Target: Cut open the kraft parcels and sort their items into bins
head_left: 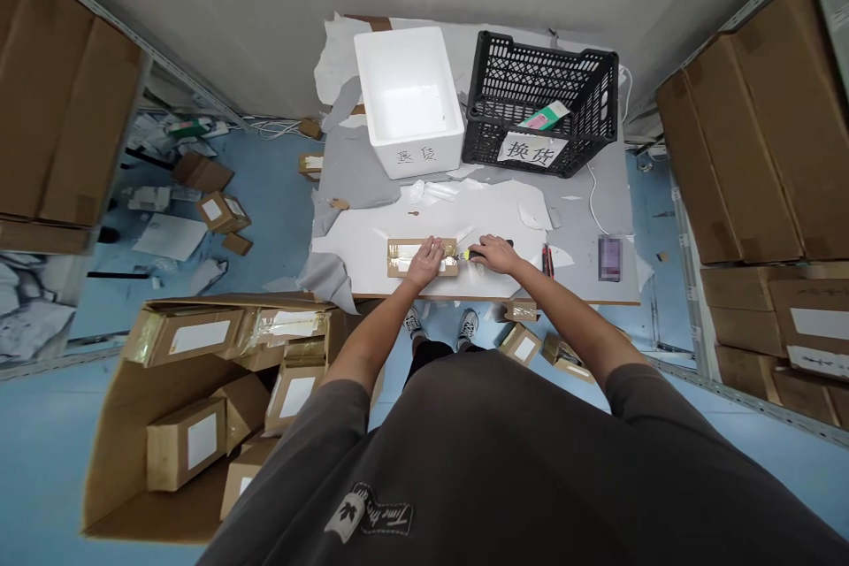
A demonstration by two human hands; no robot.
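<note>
A small taped cardboard box (401, 257) lies lengthwise near the front edge of the table. On top of its right half rests my left hand (426, 260), its fingers stretched out and pointing away from me. Just right of the box, my right hand (494, 254) is closed around a yellow and black utility knife (474, 255). The knife's tip points left, at the right end of the box. Whether the blade touches the tape is too small to tell.
Behind the box stand a white foam bin (417, 141) and a black crate (540, 161). Red-handled tool (547, 261) and a phone-like item (609, 258) lie to the right. A big carton (119, 442) of parcels is at the lower left.
</note>
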